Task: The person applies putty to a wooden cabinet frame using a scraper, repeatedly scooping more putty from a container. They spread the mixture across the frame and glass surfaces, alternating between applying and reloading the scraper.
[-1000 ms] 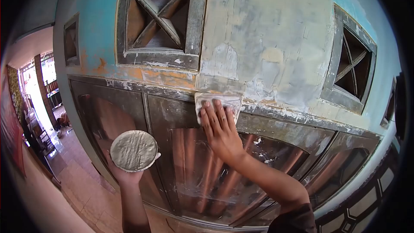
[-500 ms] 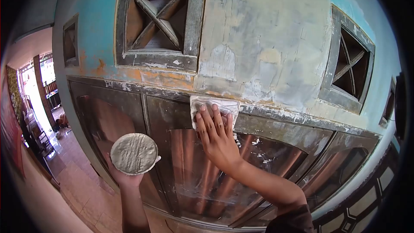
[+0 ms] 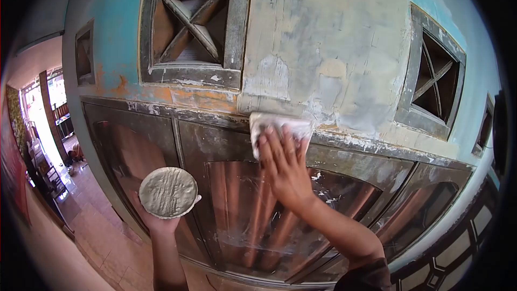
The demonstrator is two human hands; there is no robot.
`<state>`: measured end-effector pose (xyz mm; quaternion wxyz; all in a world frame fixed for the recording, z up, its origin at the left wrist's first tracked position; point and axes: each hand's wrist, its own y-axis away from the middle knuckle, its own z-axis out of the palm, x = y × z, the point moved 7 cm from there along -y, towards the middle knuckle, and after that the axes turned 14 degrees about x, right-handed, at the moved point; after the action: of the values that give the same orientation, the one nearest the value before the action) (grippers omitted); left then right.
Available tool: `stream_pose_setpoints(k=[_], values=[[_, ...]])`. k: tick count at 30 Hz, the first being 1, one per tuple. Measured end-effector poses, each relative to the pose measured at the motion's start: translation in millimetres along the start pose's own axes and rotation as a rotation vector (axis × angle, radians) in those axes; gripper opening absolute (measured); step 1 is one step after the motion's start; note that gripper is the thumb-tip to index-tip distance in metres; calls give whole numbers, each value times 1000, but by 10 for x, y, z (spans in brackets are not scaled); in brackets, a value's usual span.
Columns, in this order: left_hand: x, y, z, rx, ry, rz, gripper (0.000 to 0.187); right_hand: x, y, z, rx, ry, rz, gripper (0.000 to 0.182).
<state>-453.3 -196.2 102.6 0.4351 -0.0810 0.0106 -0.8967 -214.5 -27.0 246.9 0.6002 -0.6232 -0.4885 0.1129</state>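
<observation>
My left hand (image 3: 157, 222) is closed from below around a round tub of grey putty (image 3: 168, 192), whose surface is ridged. A thumb or fingertip shows at the tub's right side. With my right hand (image 3: 291, 180) I grip a flat, putty-smeared scraper (image 3: 283, 124), fingers laid along its face. The scraper's upper edge is right at the bottom of the patched wall (image 3: 328, 37), over the top rail of the wooden window frame (image 3: 215, 120). Grey and white filler patches mark the wall above, and orange shows along its lower edge.
Wooden vents with crossed bars, one at upper left (image 3: 189, 27) and one at right (image 3: 435, 75), are set into the wall. Below is window glass (image 3: 291, 215) with reddish curtains behind. A tiled floor (image 3: 97, 226) leads to a bright doorway (image 3: 40, 113) at left.
My right hand and the scraper have shifted to the right along the wall's lower edge, and the scraper is tilted more. My left hand keeps the tub almost still.
</observation>
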Motion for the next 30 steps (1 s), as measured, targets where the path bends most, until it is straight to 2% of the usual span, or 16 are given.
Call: stream_pose_setpoints(k=[4,6,9,13,15,16,20,26,30], values=[[-129,2,100,-27,-32,-23,75,312,-139,82,49,94,61,63],[-171,3,58,117,5,-24,74,319,-48,145,36,138,47,62],[-192,3,12,128,2,-34,74,252,136,138,-36,156,13,61],[-157,-53,-77,153,33,-19,74,144,204,-82,-54,-14,38,61],[-191,-17,38,-79,-114,-9,74,173,80,-205,1,46,26,60],[-259,51,159,-207,-141,-51,75,272,-9,-209,54,-9,97,61],[-350,-70,48,-68,-94,-20,75,451,144,113,-12,125,27,62],[-342,-87,-9,-58,-74,-25,73,340,352,-134,-3,-50,10,58],[-392,-51,95,-44,-51,-29,74,415,113,-259,64,-17,57,61]])
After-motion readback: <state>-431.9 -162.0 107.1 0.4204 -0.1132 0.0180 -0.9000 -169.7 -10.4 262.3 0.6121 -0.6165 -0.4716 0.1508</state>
